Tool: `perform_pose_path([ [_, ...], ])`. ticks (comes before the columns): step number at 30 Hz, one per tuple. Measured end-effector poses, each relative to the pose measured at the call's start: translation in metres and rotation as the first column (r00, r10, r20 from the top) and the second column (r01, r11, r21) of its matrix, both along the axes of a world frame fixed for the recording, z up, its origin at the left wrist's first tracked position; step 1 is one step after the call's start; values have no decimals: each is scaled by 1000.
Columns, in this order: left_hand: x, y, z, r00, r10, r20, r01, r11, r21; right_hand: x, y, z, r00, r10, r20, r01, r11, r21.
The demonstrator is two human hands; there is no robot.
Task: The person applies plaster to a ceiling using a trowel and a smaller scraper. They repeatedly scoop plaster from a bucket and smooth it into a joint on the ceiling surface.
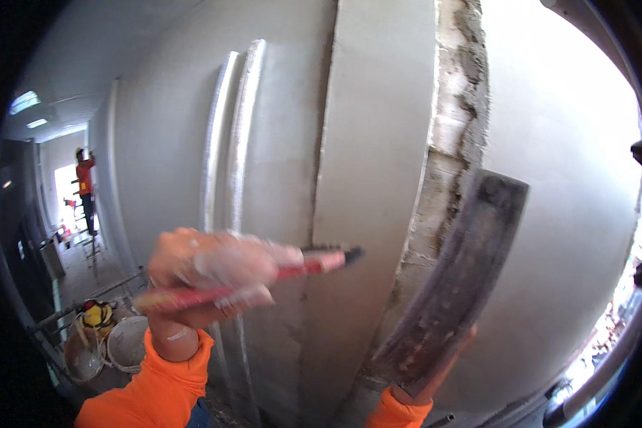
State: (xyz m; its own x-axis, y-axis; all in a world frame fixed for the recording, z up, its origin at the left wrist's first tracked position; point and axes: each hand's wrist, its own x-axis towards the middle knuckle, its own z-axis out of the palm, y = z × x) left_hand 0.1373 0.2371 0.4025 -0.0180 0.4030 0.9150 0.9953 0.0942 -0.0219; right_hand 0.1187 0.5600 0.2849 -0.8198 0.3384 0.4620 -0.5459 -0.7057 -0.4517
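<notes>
My left hand (217, 267), smeared with pale plaster and blurred by motion, is closed round the red handle of a brush (328, 261). The brush's dark tip points right, in front of a smooth grey wall strip (371, 143). My right hand (446, 371) is mostly hidden behind a long dark plastering float (464, 278), which it grips from behind. The float stands tilted, its upper end leaning right, before a rough vertical gap (446, 135) where bare blockwork and ragged mortar show.
Two shiny metal straightedges (242, 135) stand upright against the wall. Mortar buckets (128, 342) and a yellow-black item (96, 314) sit low at left, near a metal rail (85, 303). Farther down the corridor, a person (85, 182) in red-orange stands on a ladder (93, 250).
</notes>
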Motion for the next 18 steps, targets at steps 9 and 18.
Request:
perform_pose_path([
  [9, -60, -18, -13, 994, 62, -90, -39, 972, 234, 0, -44, 5, 999, -12, 47, 9, 998, 56],
  [18, -116, -68, -37, 997, -74, 18, 45, 774, 632, -4, -77, 38, 993, -113, 17, 107, 971, 212],
])
